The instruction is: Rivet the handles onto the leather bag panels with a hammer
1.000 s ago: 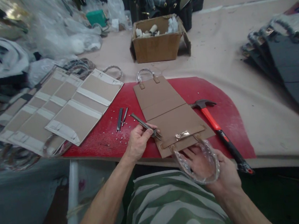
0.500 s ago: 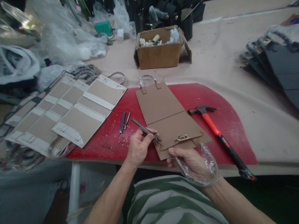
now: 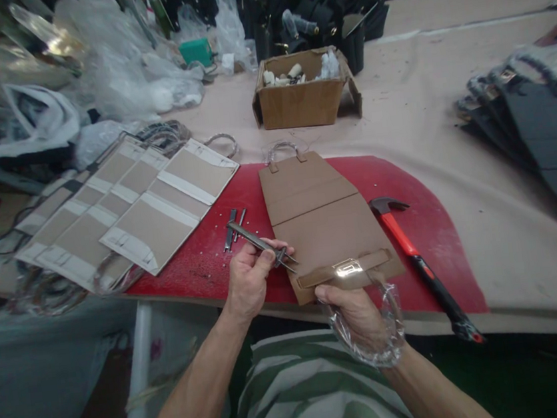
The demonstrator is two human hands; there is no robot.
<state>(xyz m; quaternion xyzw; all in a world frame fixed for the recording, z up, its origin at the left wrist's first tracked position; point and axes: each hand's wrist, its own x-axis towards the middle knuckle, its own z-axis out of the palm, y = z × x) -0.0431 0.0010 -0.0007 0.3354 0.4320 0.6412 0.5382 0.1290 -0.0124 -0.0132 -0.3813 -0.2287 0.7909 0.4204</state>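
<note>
A dark metal tool with two pointed prongs (image 3: 258, 239) is pinched in my left hand (image 3: 249, 278). Its prongs point right, over the left edge of a brown bag panel (image 3: 329, 233). My right hand (image 3: 353, 308) grips the near edge of this panel, thumb on top, fingers underneath out of sight. A plastic-wrapped handle (image 3: 394, 316) loops around that hand. Just above the thumb, a brown strap strip (image 3: 316, 276) with a shiny gold metal plate (image 3: 348, 267) crosses the panel. Another wrapped handle (image 3: 282, 149) stands at the panel's far end.
Under the panel lies a red mat (image 3: 431, 245), with a claw hammer (image 3: 405, 241) at right and slim metal tools (image 3: 230, 229) at left. Pale panels (image 3: 172, 204) overlap on the left. A cardboard box (image 3: 301, 104) sits behind; dark panels (image 3: 550, 124) lie far right.
The panel's near end has tilted, its strap strip and gold plate now facing up more. The pronged tool has moved slightly left and down with my left hand.
</note>
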